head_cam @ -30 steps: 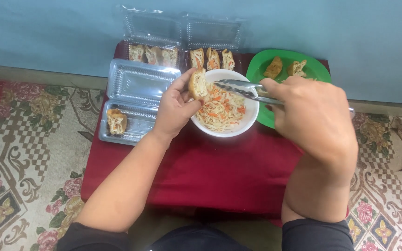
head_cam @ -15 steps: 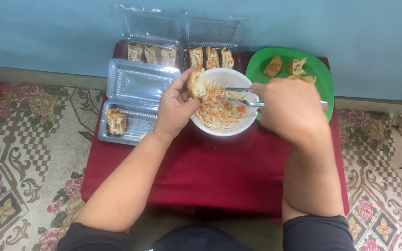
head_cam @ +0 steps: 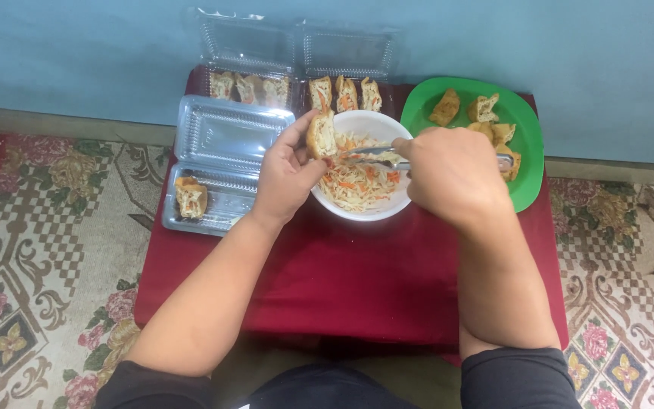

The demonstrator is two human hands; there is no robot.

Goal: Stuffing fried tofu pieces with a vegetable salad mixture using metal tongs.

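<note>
Blue wall (head_cam: 77, 53) fills the top of the picture, and a flowery rug (head_cam: 47, 250) lies at the left and right edges. A low table with a red cloth (head_cam: 357, 280) sits in the middle.

At the upper right is a green plate (head_cam: 527, 121) with fried pieces on it. At the upper left are clear plastic boxes (head_cam: 225, 136); one fried piece lies alone in the nearest one, and more stand in rows in the boxes along the wall.

In the middle top sits a white bowl (head_cam: 365, 210) of shredded salad (head_cam: 357, 182) with orange bits.

The left hand (head_cam: 285, 178) pinches a stuffed fried piece (head_cam: 322, 135) between thumb and fingers. It holds it at the bowl's left rim, cut side facing right.

The right hand (head_cam: 452, 178) is closed around metal tongs (head_cam: 376, 155). The tongs lie flat, pointing left across the bowl. Their tips look pressed together on a bit of salad, just to the right of the fried piece. So the tongs' tip and the open side of the piece face each other, very near, above the bowl.
</note>
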